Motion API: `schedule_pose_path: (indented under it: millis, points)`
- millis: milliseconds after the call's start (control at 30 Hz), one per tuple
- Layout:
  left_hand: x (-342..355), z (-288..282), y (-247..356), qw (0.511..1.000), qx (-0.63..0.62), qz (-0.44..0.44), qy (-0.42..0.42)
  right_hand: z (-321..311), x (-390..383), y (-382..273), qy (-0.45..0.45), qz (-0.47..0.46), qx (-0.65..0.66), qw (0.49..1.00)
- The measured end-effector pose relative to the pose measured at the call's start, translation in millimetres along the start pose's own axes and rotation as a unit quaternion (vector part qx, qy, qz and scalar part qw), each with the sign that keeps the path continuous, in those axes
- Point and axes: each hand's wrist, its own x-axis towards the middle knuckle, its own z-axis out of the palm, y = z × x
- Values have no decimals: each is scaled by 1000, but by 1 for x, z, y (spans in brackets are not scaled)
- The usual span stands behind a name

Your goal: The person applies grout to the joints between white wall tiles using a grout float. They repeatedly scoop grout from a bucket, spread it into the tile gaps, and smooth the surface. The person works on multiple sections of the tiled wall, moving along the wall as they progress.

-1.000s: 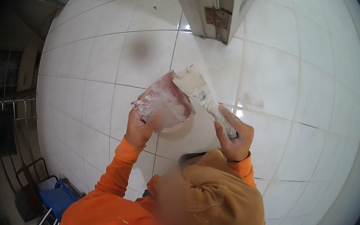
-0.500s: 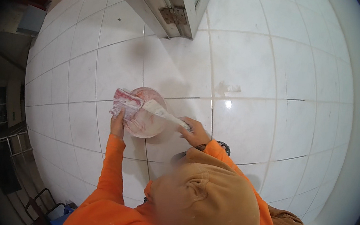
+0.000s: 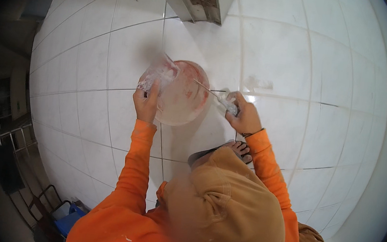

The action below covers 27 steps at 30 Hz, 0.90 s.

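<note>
Scraper (image 3: 227, 105), smeared plate (image 3: 162, 74) in R/L hands (image 3: 248, 119) resp., tub (image 3: 183, 103) below

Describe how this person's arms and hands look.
The left sleeve and right sleeve are plain orange and long, reaching the wrists. The left hand and right hand wear no gloves. A thin dark band shows at the right wrist.
</note>
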Motion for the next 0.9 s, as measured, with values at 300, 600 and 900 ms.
schedule_pose_path:
  millis: [300, 600, 900]
  points:
    - [-22, 33, 53, 997, -70, 23, 7, -10, -32, -84, 19, 31, -186, 982]
    - [-45, 62, 80, 984, -146, -8, 105, 27, -72, -114, -95, 75, -126, 985]
    - [-44, 68, 69, 982, -142, 19, 121, 45, -83, -123, -91, 1, -35, 995]
